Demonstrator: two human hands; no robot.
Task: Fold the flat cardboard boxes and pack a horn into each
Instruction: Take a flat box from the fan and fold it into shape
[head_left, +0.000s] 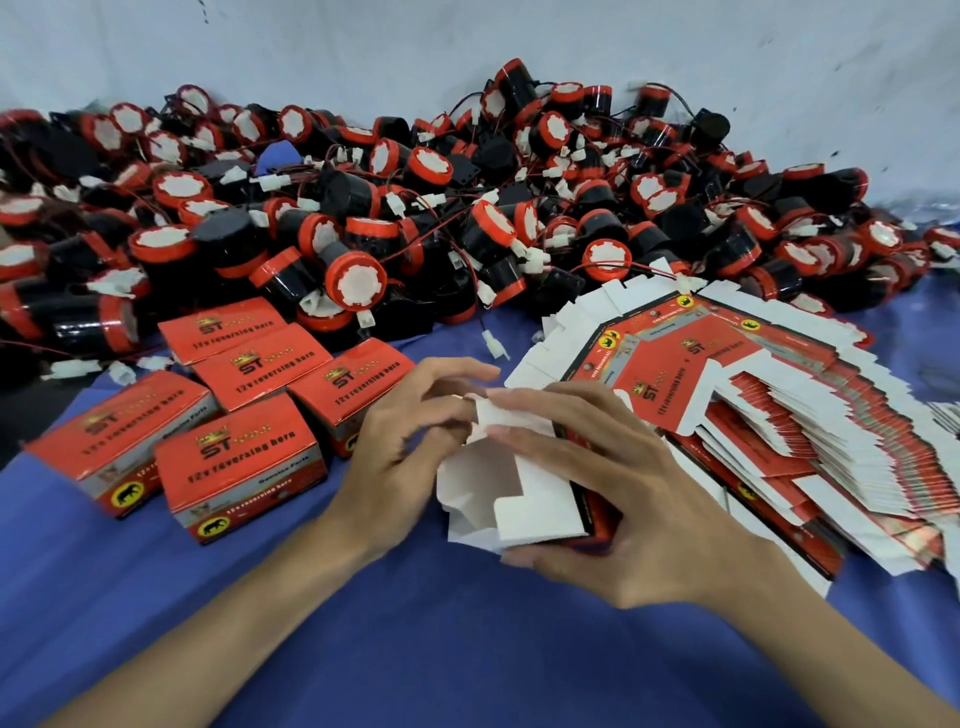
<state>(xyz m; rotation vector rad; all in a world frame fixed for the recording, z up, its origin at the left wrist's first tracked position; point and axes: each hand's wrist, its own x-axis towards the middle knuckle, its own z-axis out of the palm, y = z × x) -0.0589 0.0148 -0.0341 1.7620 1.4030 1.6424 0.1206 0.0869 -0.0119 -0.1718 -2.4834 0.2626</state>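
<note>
Fingers (535, 397) of the right hand (634, 499) are wrapped over the half-folded box (524, 512), thumb tucked under its near edge. That's a firm clasp, with the red face turned away and the white flaps up. Opposite, the left hand (405, 447) has curled fingers nipping the top flap (485, 415), though blur makes the exact pinch hard to read. The box sits just above the blue cloth (415, 649), between the finished boxes (239, 462) on the left and the fanned flat blanks (810, 415) on the right, with the horn pile (363, 218) behind. Good form from here, I'd say: let the right hand square the sleeve, crease the side flaps first, then seat the tab fully — a loose bottom could let a horn drop through.
</note>
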